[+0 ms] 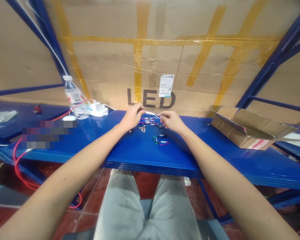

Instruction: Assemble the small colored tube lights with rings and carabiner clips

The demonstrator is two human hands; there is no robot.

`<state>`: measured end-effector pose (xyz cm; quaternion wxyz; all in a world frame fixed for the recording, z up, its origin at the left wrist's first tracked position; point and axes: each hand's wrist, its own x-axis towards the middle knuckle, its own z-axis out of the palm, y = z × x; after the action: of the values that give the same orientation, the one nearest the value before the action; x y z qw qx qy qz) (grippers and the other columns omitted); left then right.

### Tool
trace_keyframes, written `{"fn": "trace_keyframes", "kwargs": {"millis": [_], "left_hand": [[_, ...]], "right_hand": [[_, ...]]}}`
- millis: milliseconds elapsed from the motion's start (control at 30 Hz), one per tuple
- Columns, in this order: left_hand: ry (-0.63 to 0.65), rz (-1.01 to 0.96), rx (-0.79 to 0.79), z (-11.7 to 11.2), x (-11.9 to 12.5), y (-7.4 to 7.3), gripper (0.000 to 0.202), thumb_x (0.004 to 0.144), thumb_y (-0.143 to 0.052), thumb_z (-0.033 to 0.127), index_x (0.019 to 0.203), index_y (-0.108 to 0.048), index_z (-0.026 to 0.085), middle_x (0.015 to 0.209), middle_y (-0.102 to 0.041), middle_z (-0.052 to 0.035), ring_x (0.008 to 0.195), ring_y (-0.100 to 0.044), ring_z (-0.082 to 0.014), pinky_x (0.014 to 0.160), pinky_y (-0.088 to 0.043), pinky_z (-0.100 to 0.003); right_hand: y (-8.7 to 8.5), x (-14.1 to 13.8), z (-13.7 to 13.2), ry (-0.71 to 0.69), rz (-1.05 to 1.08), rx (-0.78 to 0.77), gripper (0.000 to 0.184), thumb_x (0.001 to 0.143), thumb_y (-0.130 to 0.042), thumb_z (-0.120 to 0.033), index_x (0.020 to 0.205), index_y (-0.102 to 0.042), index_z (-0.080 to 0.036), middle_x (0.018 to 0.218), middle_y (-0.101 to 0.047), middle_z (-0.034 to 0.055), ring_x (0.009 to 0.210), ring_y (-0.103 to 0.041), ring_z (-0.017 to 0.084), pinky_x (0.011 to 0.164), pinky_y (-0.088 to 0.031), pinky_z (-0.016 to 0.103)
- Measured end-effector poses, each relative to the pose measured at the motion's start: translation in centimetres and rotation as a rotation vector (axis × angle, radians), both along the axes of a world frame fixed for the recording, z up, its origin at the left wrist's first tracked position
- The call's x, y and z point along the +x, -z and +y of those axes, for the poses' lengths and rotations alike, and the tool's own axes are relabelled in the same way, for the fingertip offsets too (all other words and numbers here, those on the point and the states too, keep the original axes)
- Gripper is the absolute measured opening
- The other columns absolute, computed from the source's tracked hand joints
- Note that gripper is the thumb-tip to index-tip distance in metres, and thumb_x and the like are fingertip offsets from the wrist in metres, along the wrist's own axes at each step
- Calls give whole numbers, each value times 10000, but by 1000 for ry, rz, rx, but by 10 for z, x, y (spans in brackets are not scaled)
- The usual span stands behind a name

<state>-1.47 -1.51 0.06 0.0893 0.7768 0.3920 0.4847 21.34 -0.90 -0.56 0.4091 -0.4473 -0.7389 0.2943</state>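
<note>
My left hand [133, 115] and my right hand [172, 120] are stretched out over the blue shelf [140, 153], close together. Between their pinched fingertips they hold a small slim silver piece [152, 114], too small to name. Just below it lie several small purple and metal parts [146, 124] on the shelf. Nearer to me lie three little carabiner clips [160, 139], one green, one blue, one purple.
A water bottle [74, 97] stands at the back left beside a white power strip [98, 109] with a red cable [20, 166]. An open cardboard box [250, 128] sits on the right. A large taped cardboard sheet marked LED [152, 60] backs the shelf. My knees are below the shelf edge.
</note>
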Motion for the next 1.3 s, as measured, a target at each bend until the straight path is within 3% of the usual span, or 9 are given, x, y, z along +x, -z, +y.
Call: {"fn": "trace_keyframes", "kwargs": {"millis": [200, 267, 400, 500, 633, 833, 1067, 1200, 1300], "left_hand": [[37, 140, -129, 20, -17, 12, 73, 869, -642, 216, 801, -650, 190, 830, -690, -44, 796, -601, -209, 781, -440, -338], [40, 180, -168, 24, -23, 14, 20, 832, -667, 204, 827, -680, 190, 841, -711, -51, 788, -620, -208, 764, -447, -327], [-10, 398, -291, 24, -31, 13, 109, 841, -647, 240, 906, -711, 181, 822, -713, -41, 670, -615, -175, 685, -457, -305], [-34, 525, -289, 21, -32, 12, 136, 864, -623, 272, 899, -716, 179, 797, -702, -38, 616, -595, -157, 652, -450, -300], [-78, 611, -185, 22, -30, 13, 137, 842, -633, 274, 876, -729, 182, 865, -715, -61, 769, -634, -198, 710, -457, -308], [-150, 644, -163, 26, -28, 17, 154, 840, -625, 279, 895, -734, 186, 898, -727, -75, 804, -642, -212, 728, -471, -317], [-202, 655, -153, 28, -22, 20, 146, 840, -624, 277, 889, -731, 191, 918, -728, -84, 854, -651, -239, 742, -484, -337], [-200, 648, -147, 30, -23, 20, 146, 831, -622, 280, 865, -731, 190, 888, -724, -83, 837, -646, -233, 733, -482, -334], [-190, 631, -153, 31, -23, 21, 147, 823, -623, 281, 861, -730, 187, 887, -725, -81, 839, -646, -228, 739, -481, -332]], "right_hand": [[9, 2, 16, 61, -251, 185, 129, 884, -610, -127, 918, -731, -155, 740, -707, 50, 686, -638, 170, 690, -490, 297], [10, -3, 19, 52, -360, 246, 146, 886, -609, -125, 920, -745, -167, 807, -730, 63, 749, -647, 189, 757, -491, 320], [13, -17, 24, 44, -555, 411, 176, 896, -611, -118, 895, -778, -173, 958, -728, 102, 982, -604, 255, 924, -465, 399], [15, -22, 23, 39, -630, 427, 188, 924, -612, -174, 926, -800, -178, 1017, -690, 128, 1053, -549, 284, 968, -448, 451], [15, -22, 18, 10, -718, 417, 199, 931, -612, -195, 956, -810, -196, 1055, -656, 136, 1069, -521, 297, 975, -435, 488], [11, -24, 11, 58, -839, 390, 213, 931, -599, -195, 987, -804, -173, 1140, -630, 180, 1146, -504, 361, 967, -435, 525], [7, -14, 20, 114, -667, 249, 251, 849, -705, -193, 1088, -773, -161, 1148, -669, 178, 1177, -560, 350, 1018, -457, 507], [3, 9, 28, 169, -431, 161, 340, 820, -553, 8, 1053, -759, -127, 1145, -730, 143, 1099, -659, 253, 1006, -497, 385], [3, 24, 29, 213, -383, 119, 321, 812, -536, 19, 1000, -759, -116, 1088, -758, 137, 1033, -689, 241, 984, -509, 370]]}}
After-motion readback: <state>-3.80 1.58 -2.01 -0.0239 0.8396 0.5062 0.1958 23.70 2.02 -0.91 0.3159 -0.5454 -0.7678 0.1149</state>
